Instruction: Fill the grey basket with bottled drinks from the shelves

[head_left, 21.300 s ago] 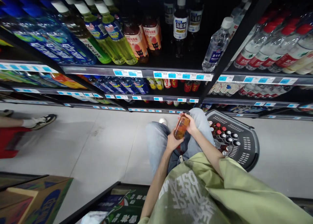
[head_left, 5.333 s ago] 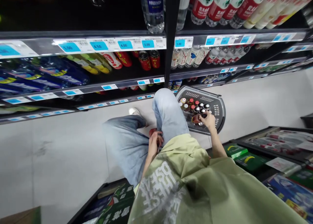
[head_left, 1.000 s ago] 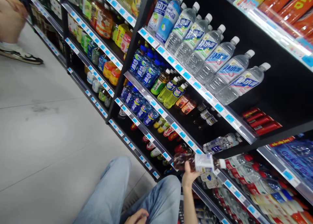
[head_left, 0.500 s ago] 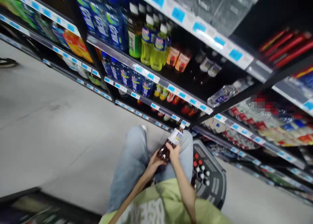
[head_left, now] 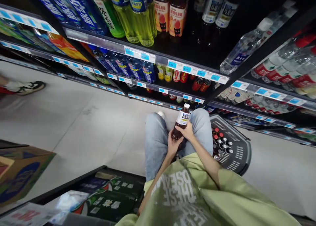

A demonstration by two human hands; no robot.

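Note:
Between my knees I hold a dark brown drink bottle (head_left: 183, 118) with a white cap and a white label, tilted slightly to the right. My left hand (head_left: 173, 143) is wrapped round its bottom end. Higher up, my right hand (head_left: 187, 131) grips the side of the bottle just below the label. Similar white-labelled dark bottles (head_left: 218, 10) stand on the shelf in front. To the right of my knee, a grey basket (head_left: 240, 153) on the floor contains several bottles (head_left: 222, 142) with red, white and dark caps.
Shelves of drinks run across the front, with a price-tag rail (head_left: 197, 71) along the edge. A clear bottle (head_left: 243, 50) leans at the right of the upper shelf. Another person's shoe (head_left: 31, 87) is at the left. Behind me are a cardboard box (head_left: 27, 173) and dark green cartons (head_left: 111, 199).
My view has shifted, so the shelves appear larger and nearer. Both hands still hold the bottle, which now stands more upright. More of the other person's foot shows at the left.

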